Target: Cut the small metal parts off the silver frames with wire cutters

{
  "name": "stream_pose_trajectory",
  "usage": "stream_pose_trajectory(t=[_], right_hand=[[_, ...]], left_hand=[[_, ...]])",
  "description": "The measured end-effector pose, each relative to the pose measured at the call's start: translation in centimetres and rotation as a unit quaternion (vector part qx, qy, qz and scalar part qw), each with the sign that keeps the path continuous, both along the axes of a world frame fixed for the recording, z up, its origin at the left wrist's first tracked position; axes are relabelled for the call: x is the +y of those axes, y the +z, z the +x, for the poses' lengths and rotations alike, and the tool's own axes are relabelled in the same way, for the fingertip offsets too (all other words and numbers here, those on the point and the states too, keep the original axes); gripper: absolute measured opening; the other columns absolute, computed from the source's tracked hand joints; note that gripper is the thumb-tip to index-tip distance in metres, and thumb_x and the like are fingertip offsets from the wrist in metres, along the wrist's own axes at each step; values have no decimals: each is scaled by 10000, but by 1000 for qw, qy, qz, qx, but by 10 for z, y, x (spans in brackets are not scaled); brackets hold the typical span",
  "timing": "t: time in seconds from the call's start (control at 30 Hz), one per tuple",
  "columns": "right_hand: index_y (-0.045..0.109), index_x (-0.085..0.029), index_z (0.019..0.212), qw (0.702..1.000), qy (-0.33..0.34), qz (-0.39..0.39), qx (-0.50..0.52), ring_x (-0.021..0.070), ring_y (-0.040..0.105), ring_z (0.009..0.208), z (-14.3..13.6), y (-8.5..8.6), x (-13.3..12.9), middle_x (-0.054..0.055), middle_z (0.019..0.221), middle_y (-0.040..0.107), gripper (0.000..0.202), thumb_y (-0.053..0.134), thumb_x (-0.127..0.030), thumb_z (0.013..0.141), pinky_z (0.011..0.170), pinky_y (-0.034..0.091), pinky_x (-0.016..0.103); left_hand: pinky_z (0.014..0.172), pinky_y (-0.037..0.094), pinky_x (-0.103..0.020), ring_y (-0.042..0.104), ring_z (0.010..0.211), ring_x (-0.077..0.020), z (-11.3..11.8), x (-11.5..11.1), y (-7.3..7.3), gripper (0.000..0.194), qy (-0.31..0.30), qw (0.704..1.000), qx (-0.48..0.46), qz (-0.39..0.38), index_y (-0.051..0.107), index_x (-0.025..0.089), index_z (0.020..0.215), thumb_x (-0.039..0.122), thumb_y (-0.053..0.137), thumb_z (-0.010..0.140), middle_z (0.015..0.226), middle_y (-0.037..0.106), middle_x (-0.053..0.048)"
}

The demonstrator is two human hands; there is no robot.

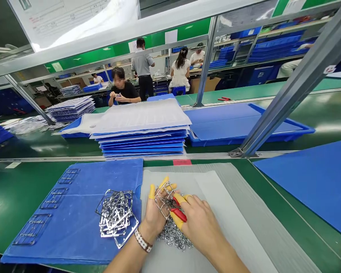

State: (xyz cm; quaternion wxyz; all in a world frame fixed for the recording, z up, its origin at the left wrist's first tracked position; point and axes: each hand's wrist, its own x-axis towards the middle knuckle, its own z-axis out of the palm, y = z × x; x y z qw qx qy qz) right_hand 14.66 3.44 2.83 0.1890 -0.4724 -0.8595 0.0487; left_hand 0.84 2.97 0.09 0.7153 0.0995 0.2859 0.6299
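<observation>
My left hand (156, 206), with yellow finger covers, holds a small square metal frame (160, 204) tilted up over the mat. My right hand (197, 220), also in yellow finger covers, is closed round red-handled pliers (178, 212). The jaws of the pliers reach to the frame, among short chain pieces; what they grip there is too small to tell. Under both hands lies a heap of metal chains (174, 235) on a grey sheet (216, 227). To the left, a pile of metal frames (116, 216) rests on a blue board (85, 220).
Several separate frames (32, 229) lie along the blue board's left side. Behind stands a stack of blue sheets and white paper (142, 125), beside a blue tray (298, 131). A slanted metal post (290, 83) rises at right. Other people (124, 91) work farther back.
</observation>
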Motion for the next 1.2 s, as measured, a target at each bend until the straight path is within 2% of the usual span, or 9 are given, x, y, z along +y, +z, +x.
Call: stream_pose_trajectory(t=[0.23,0.63,0.87,1.07,1.2], right_hand=[[584,-222,1111,999,10,-33,-38,236,579,882,-11,0,6,74,960,656,314,564,-276,802,684,355,334],[610,-218,1091,997,-1,-57,-49,238,589,860,-13,7,7,81,959,665,304,550,-326,813,678,368,340],[627,-218,1008,997,1,-67,-46,245,596,874,-14,9,8,80,955,668,237,557,-331,811,691,377,346],[616,-179,1073,993,0,-54,-101,254,612,841,-18,16,6,90,893,683,287,551,-217,797,675,383,346],[614,-173,1086,993,-7,-36,-111,245,614,817,-17,18,1,91,864,680,305,542,-163,789,662,376,340]], left_hand=[[958,395,-428,571,1077,-278,-2,-1,0,614,16,1000,17,-12,478,188,1327,573,414,853,1161,632,-126],[937,411,-438,578,1048,-278,-3,-1,-2,617,7,1000,15,-5,491,191,1311,588,419,843,1143,631,-125],[938,410,-440,575,1052,-282,-3,0,-4,626,7,1000,29,-10,506,177,1297,591,434,833,1127,637,-131],[979,379,-398,553,1099,-256,-3,0,-6,569,34,998,60,9,522,185,1286,551,421,861,1125,645,-109],[971,380,-391,555,1092,-255,-2,-2,-4,566,17,998,54,12,535,176,1273,551,400,871,1123,648,-112]])
